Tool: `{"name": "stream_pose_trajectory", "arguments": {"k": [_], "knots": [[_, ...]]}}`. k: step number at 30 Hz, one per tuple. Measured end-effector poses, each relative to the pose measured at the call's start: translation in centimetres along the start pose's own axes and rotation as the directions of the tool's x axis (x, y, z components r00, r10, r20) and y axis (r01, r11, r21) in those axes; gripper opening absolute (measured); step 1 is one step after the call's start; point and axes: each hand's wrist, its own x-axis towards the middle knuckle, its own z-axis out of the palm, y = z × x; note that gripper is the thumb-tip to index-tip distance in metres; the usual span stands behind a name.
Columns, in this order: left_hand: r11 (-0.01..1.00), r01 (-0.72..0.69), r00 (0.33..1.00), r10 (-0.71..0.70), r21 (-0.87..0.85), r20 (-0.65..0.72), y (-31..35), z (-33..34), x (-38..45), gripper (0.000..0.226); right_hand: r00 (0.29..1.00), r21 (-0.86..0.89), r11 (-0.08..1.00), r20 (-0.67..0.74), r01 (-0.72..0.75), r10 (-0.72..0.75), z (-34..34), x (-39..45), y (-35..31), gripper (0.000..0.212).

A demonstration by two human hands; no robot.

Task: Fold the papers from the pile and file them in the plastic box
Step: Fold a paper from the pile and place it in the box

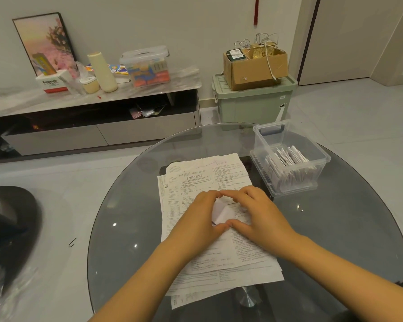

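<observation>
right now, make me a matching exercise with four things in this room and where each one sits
Things:
1. clear plastic box
2. cardboard box
3. small folded paper
4. cream bottle

Places:
A. between the two hands
B. on the green bin's lid
C. on the grey cabinet
D. on the glass table, right of the paper pile

Pairs: 1-D, 2-B, 3-A, 4-C

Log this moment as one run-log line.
step: folding | left hand + right hand: pinch small paper over pile | plastic box: open, holds folded papers
</observation>
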Motion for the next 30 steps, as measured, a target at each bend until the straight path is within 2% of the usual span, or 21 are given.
{"name": "stream_pose_trajectory", "arguments": {"k": [4, 10, 16, 20, 23, 28, 30], "knots": [[0.999, 0.037, 0.999, -0.037, 0.007, 0.022, -0.1, -0.2, 0.1, 0.067, 0.995, 0.010, 0.996, 0.043, -0.093, 0.093, 0.1, 0.2, 0.3, 0.062], [0.999, 0.047, 0.998, -0.048, 0.026, 0.038, -0.6, -0.5, 0.5, 0.056, 0.991, 0.028, 0.991, 0.036, -0.130, 0.129, 0.6, 0.2, 0.6, 0.032], [0.998, 0.031, 0.996, -0.036, 0.057, 0.078, -1.3, -0.8, 0.7, 0.046, 0.986, 0.084, 0.982, 0.031, -0.168, 0.166, 0.5, 0.6, 0.5, 0.022], [0.981, -0.044, 0.993, 0.022, 0.187, 0.118, -1.8, -1.5, 0.9, 0.045, 0.992, 0.076, 0.990, -0.033, -0.118, 0.121, 0.7, 0.4, 0.6, 0.016], [0.972, -0.094, 0.988, 0.064, 0.216, 0.142, -1.8, -1.7, 0.9, 0.041, 0.999, 0.025, 1.000, -0.048, -0.016, 0.017, 0.7, 0.1, 0.6, 0.011], [0.954, -0.158, 0.982, 0.126, 0.254, 0.139, -1.8, -2.3, 0.8, 0.031, 0.993, -0.107, 0.989, 0.078, 0.098, -0.090, 0.1, 0.0, 0.1, 0.046], [0.953, -0.173, 0.982, 0.148, 0.249, 0.117, -1.7, -2.3, 0.7, 0.024, 0.991, -0.140, 0.982, 0.047, 0.127, -0.122, 0.0, -0.1, 0.0, 0.037]]}}
